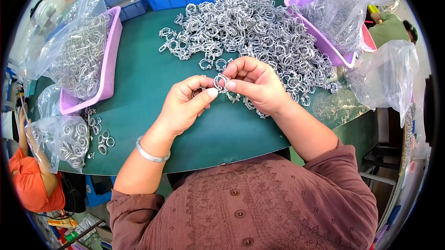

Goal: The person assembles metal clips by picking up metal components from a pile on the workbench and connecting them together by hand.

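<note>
1 ring (221,82) in hand, approx. centre, over the green counter (143,78); L hand (183,104) & R hand (259,88) each have thumb + fingers clamped on it, L & R edges resp. 2 purple baskets (110,55) (320,39), 2 blue bins (185,0) (127,10), 1 big heap (250,27) of metal pcs, too many to count. Middle bin cut off at top; basket contents hard to make out thru plastic. Ring's edges partly hidden by fingertips. Ring: silver-col., roundish, shiny, open middle; fine detail too small to tell.
</note>
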The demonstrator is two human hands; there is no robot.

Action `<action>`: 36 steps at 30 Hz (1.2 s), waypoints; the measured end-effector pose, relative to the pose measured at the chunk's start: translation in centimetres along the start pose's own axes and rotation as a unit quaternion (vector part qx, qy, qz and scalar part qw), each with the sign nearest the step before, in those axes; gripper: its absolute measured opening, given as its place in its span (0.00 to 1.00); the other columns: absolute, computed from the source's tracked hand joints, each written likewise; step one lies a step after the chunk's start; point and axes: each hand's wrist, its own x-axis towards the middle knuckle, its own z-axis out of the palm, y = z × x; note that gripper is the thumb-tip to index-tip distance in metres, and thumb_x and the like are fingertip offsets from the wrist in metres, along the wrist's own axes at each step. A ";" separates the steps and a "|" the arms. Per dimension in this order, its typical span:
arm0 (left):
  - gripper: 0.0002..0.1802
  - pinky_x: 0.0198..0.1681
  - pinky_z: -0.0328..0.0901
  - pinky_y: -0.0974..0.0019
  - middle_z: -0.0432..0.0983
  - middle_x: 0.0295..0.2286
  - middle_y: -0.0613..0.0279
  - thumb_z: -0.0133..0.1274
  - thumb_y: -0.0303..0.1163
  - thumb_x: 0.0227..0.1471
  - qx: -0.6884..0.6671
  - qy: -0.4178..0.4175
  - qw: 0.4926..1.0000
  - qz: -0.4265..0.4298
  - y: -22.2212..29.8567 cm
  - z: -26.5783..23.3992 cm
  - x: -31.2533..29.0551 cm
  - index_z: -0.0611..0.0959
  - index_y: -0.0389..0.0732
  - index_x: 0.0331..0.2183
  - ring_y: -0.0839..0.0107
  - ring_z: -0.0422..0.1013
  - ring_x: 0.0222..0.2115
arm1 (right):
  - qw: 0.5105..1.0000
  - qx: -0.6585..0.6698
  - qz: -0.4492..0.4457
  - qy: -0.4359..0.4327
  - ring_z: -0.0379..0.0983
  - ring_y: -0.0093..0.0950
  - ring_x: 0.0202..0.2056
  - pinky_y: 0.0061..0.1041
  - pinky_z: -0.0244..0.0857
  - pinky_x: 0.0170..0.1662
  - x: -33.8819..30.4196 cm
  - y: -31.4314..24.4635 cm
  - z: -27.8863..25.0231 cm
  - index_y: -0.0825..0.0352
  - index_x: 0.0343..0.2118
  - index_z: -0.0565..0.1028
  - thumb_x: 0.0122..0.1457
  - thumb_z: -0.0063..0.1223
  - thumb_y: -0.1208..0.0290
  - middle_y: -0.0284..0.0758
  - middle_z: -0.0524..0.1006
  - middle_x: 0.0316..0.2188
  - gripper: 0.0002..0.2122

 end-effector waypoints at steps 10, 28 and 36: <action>0.05 0.28 0.57 0.80 0.69 0.28 0.69 0.53 0.21 0.46 0.166 0.060 0.954 0.243 -0.8 -0.4 0.3 0.76 0.38 0.29 0.84 0.62 0.25 | 0.994 -0.109 -0.015 -0.024 0.68 0.16 0.32 0.16 0.63 0.33 -0.1 0.5 0.1 0.70 0.34 0.74 0.53 0.51 0.79 0.29 0.71 0.30 0.06; 0.07 0.21 0.57 0.82 0.69 0.21 0.73 0.49 0.26 0.51 0.102 0.114 0.984 0.091 -0.4 -1.3 0.5 0.78 0.38 0.35 0.87 0.61 0.19 | 0.705 -0.651 -0.150 -0.238 0.63 0.30 0.41 0.33 0.52 0.46 -1.1 0.0 1.0 0.64 0.38 0.72 0.39 0.61 0.67 0.31 0.69 0.38 0.20; 0.06 0.23 0.59 0.79 0.70 0.21 0.73 0.52 0.29 0.50 0.099 0.074 0.991 0.053 0.0 -1.4 0.3 0.78 0.37 0.31 0.85 0.62 0.21 | 0.827 -0.528 -0.163 -0.105 0.67 0.32 0.34 0.31 0.55 0.41 -0.6 -0.2 0.5 0.63 0.35 0.71 0.43 0.58 0.72 0.31 0.72 0.29 0.14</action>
